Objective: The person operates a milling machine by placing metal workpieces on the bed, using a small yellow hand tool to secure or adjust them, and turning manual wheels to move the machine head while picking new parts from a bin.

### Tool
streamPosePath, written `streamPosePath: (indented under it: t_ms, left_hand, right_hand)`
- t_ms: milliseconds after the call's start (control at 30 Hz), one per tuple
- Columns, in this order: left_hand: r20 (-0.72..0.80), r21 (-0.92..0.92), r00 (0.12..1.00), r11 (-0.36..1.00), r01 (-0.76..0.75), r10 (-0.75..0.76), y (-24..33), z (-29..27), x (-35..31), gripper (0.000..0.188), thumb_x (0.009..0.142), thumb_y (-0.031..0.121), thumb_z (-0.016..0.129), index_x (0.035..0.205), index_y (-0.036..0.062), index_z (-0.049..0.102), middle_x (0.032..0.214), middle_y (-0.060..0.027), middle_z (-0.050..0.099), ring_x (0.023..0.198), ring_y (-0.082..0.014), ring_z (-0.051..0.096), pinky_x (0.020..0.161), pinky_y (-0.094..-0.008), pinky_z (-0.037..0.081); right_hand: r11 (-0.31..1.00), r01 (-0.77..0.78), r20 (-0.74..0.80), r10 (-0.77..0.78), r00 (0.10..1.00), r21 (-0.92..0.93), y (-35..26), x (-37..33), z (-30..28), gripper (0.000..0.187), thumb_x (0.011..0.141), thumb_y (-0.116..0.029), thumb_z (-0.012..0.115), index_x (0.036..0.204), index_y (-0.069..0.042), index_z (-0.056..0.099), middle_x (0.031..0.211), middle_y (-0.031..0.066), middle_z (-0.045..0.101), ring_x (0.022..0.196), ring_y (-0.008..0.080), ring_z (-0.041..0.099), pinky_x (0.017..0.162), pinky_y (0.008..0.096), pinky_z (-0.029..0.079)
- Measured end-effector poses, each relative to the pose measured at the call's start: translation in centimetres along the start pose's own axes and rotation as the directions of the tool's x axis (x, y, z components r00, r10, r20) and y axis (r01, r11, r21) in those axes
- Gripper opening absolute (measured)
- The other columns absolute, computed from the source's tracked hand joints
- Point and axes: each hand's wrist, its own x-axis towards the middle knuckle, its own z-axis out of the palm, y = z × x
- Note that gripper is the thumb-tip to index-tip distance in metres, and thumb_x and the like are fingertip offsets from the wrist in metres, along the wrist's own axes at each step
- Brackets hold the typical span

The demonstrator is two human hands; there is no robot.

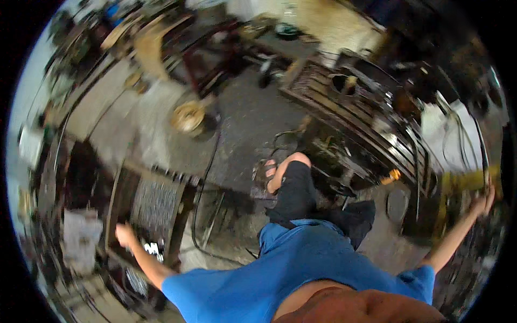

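Stretched out to the left, my left hand (pixel 125 236) is closed at the side rim of a long open box (pixel 117 196). Whatever its fingers hold is too small to make out. A mass of thin grey metal pieces (pixel 154 202) lies inside that box, with shiny bits near my wrist. Far out on the right, my right hand (pixel 483 203) is raised with its fingers curled, at the lower end of a dark thin bar (pixel 481 142). Blur hides what lies in its grip. Beside this hand is a yellow panel (pixel 455 188).
A slatted metal bench (pixel 344 110) carrying dark parts runs across the right. A round yellowish container (pixel 188 117) stands on the floor. A dark cable (pixel 211 161) trails past the box. A yellow-orange piece (pixel 390 176) sits near my knee; a white sheet (pixel 451 137) hangs right.
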Motion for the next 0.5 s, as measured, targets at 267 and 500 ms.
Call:
streamPosePath:
  t_ms: [267,500]
  left_hand:
    - [0.066,-0.049,0.995,0.996,0.078,-0.075,1.6,2.5,1.9,0.02,0.073,0.022,0.047,0.082,0.01,0.059,0.083,-0.0122,0.062,0.076,-0.034,0.06,0.06,-0.0452,0.048]
    - [-0.082,0.169,0.98,0.971,-0.168,0.184,0.9,2.9,2.2,0.017,0.077,0.019,0.048,0.082,0.0088,0.061,0.083,-0.0119,0.063,0.076,-0.0337,0.061,0.064,-0.0449,0.049]
  right_hand:
    - [0.925,0.376,-0.005,-0.377,0.926,0.046,-2.3,2.6,-2.3,0.015,0.082,-0.001,0.047,0.092,0.007,0.056,0.103,0.019,0.057,0.103,0.0288,0.052,0.094,0.039,0.037]
    - [0.894,0.447,-0.093,-0.442,0.892,0.035,-4.5,2.7,1.5,0.014,0.087,-0.008,0.048,0.085,0.004,0.055,0.087,0.0095,0.054,0.097,0.0234,0.053,0.091,0.0353,0.037]
